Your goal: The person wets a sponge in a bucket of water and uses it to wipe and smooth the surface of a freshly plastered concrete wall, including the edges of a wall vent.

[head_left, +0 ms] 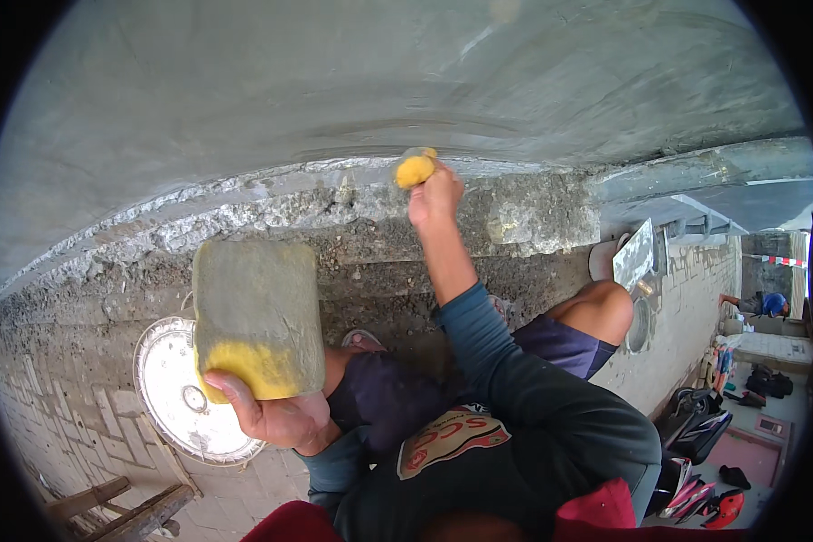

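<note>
My left hand [271, 411] grips the lower edge of a rounded rectangular yellow slab [257, 298], its face mostly coated in grey cement; whether it is foam or plastic I cannot tell. My right hand [438, 194] reaches up to the foot of the grey plastered wall [406, 81]. Its fingers are closed round a small rounded yellow piece [415, 172] that looks like sponge, held against or very near the wall's lower edge. My fingers hide part of it. Below this edge runs a rough ledge [533, 212] of broken mortar.
A round, white-smeared bucket top [167, 384] is beside the slab. Wooden pieces [140, 515] lie at lower left. To the right are a metal sheet [635, 253], a round container [640, 325], parked motorbikes [696, 425] and a person in a blue helmet [773, 304] farther off.
</note>
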Action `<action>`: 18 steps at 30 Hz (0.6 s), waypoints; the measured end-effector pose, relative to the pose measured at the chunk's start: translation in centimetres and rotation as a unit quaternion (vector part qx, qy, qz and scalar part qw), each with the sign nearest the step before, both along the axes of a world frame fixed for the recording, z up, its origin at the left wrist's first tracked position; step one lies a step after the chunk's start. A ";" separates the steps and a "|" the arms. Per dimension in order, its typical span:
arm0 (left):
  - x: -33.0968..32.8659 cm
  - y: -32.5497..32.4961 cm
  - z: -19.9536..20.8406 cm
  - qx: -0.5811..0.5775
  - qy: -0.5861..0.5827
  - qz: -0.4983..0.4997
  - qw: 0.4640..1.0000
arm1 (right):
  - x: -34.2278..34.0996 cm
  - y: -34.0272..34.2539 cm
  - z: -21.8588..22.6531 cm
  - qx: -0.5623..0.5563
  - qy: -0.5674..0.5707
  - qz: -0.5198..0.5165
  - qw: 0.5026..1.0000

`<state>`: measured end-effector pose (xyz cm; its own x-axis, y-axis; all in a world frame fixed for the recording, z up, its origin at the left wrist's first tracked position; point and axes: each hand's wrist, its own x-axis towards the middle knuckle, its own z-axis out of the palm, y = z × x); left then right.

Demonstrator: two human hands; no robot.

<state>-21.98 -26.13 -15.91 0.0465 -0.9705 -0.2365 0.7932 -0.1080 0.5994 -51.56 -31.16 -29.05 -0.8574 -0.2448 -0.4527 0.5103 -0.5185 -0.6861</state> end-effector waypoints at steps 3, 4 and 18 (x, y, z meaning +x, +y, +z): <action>-0.7 0.1 0.5 0.016 -0.009 0.020 1.000 | -10.3 8.0 0.0 0.120 0.123 -0.156 0.973; -1.3 0.2 0.6 0.015 -0.004 0.018 1.000 | -11.9 8.6 -0.3 0.119 0.127 -0.159 0.972; -2.3 0.9 0.3 0.000 -0.006 0.002 1.000 | 12.6 -11.1 0.2 0.038 0.049 0.178 0.982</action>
<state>-24.25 -25.26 -15.65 0.0536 -0.9704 -0.2355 0.7865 -0.1043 0.6088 -38.96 -42.29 -28.89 -0.7640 -0.5057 -0.4008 0.5793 -0.2640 -0.7712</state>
